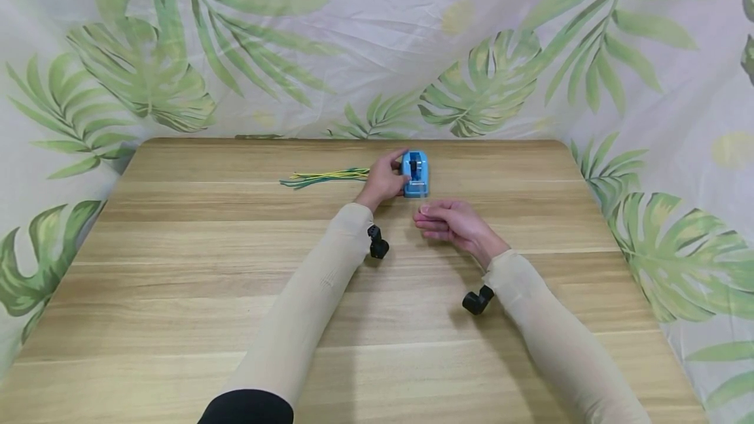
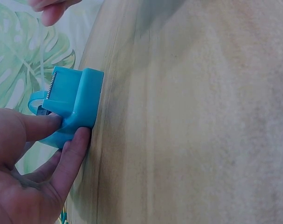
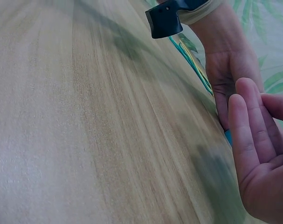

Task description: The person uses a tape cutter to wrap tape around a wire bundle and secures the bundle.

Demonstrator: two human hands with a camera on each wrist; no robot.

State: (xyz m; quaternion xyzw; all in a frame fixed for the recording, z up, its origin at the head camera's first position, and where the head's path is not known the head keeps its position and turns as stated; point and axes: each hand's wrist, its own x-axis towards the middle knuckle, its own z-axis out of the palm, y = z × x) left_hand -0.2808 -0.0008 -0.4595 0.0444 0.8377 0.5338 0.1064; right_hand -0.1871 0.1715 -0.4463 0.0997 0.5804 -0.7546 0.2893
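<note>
A blue tape dispenser (image 1: 415, 175) stands near the table's far edge. My left hand (image 1: 385, 180) grips its left side, thumb and fingers around the body. In the left wrist view the dispenser's toothed cutter (image 2: 51, 85) faces up, with the thumb by the roll. My right hand (image 1: 453, 222) is just in front of the dispenser, thumb and index finger pinched together. Between that pinch and the dispenser runs a faint strip of clear tape (image 2: 42, 60). The right wrist view shows the right hand's other fingers (image 3: 244, 135) fairly straight; they hide most of the dispenser.
A bundle of green and yellow wires or ties (image 1: 324, 176) lies left of the dispenser, partly behind the left hand. The wooden table (image 1: 235, 293) ends at a leaf-print cloth (image 1: 377, 51) behind it. Black wrist cameras (image 1: 478, 300) hang at both sleeves.
</note>
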